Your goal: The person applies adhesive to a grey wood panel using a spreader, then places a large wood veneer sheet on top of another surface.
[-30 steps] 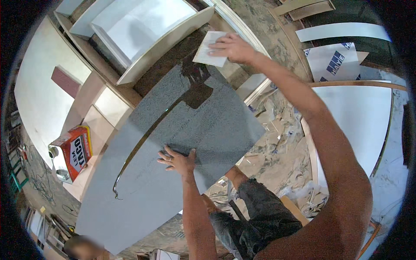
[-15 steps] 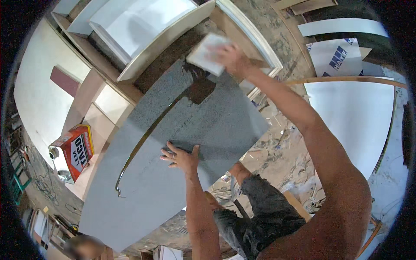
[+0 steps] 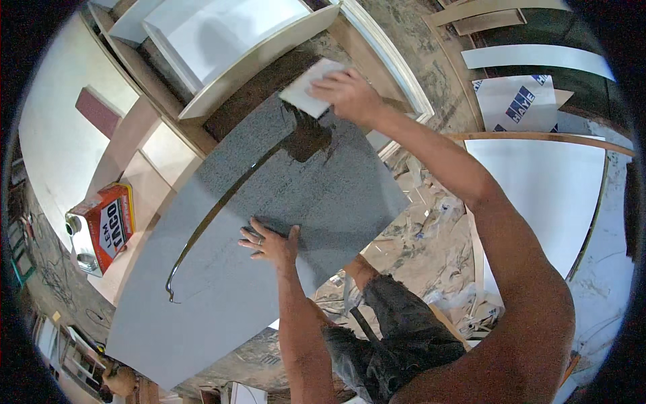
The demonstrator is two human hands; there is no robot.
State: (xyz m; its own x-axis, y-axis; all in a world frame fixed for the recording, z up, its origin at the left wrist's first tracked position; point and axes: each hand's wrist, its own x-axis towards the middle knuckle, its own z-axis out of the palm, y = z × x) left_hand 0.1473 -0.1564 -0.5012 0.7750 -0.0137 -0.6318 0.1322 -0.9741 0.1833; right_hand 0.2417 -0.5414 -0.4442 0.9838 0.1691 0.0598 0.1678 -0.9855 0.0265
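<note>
Apparently early: grips pad (image 3: 304, 92) in right hand (image 3: 351, 97), rests splayed left hand (image 3: 274, 246) on board (image 3: 202, 323), has liquid (image 3: 309, 145) smeared upper centre, trail (image 3: 221, 203) toward lower left unspread.

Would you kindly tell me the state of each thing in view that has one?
Left hand: open, fingers spread on the gray panel.
Right hand: closed on the white piece.
White piece: held, over the brown liquid's far end.
Brown liquid: narrow streak widening into a smeared patch.
Gray panel: lying down, partly coated.
Red can: upright; open or capped, I cannot tell.
Dark shorts: frayed hem.
</note>
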